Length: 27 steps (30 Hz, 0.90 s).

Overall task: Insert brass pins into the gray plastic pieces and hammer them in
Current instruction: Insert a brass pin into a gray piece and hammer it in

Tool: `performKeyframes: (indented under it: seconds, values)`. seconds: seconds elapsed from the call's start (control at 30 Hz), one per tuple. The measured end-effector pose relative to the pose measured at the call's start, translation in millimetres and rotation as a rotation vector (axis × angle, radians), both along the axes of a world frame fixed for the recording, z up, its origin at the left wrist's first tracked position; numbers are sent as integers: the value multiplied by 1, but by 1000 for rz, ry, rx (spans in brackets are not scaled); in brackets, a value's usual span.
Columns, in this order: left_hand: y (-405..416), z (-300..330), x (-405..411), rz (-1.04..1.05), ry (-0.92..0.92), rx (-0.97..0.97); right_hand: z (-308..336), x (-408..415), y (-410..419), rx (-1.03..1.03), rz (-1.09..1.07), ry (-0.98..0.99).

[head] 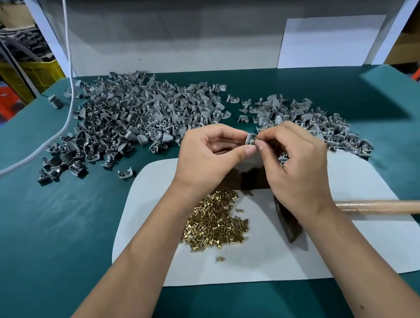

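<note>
My left hand [209, 156] pinches a small gray plastic piece [250, 139] between thumb and fingers, above the white mat. My right hand [296, 162] meets it from the right, its fingertips pinched at the piece's face; a brass pin there is too small to make out. A heap of brass pins [216, 223] lies on the mat below my hands. The hammer lies to the right, its wooden handle [390, 205] pointing right and its dark head [287, 224] partly hidden under my right wrist.
A large heap of gray pieces [130, 119] covers the green table [39, 244] at the left. A smaller heap of gray pieces [318, 126] lies behind my right hand. The white mat [349, 251] lies under the pins. A gray cable [60, 122] runs down the left.
</note>
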<state>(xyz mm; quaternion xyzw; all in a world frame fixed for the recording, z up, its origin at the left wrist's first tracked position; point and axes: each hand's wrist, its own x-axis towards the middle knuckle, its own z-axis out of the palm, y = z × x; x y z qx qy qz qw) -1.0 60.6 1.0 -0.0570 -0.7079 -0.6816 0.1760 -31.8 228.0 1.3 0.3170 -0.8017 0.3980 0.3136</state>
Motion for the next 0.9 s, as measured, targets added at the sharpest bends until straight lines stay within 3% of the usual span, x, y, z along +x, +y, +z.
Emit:
performKeyframes:
  seconds: [0.9]
  values:
    - [12, -1, 4, 29, -116, 100, 1, 10, -5, -32, -28, -120]
